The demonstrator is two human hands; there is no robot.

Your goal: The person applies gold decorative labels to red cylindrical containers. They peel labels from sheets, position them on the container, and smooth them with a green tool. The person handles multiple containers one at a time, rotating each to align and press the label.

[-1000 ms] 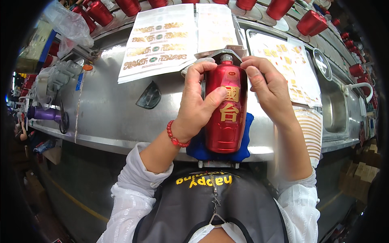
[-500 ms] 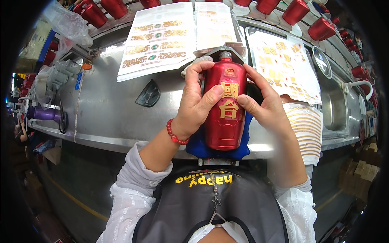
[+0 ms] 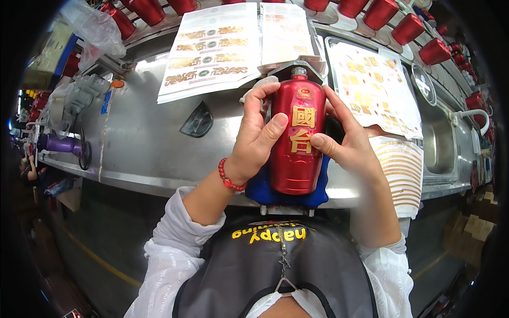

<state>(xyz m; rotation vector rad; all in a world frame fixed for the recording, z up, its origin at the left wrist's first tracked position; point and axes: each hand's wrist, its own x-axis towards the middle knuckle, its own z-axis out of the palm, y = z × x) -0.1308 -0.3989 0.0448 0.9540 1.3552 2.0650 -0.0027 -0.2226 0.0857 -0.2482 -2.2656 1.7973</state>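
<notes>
— Bottle (image 3: 295, 143), red, lies on a blue pad (image 3: 265, 192) at the steel counter's (image 3: 143, 143) near edge, two gold characters already stuck on its front. How far along?

— Pressing-down looks unfinished: left hand (image 3: 254, 139) grips its side, right hand's (image 3: 344, 146) fingers press the lower character. Long axis runs away from the pad, cap pointing toward the decal sheets (image 3: 214, 50).

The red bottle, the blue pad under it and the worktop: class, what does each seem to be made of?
Red bottle: probably glazed ceramic or coated glass; glossy highlights, raised gold characters.
Blue pad: soft foam or cloth; matte, rounded edges.
Worktop: stainless steel; brushed grey sheen, blurred reflections.
</notes>
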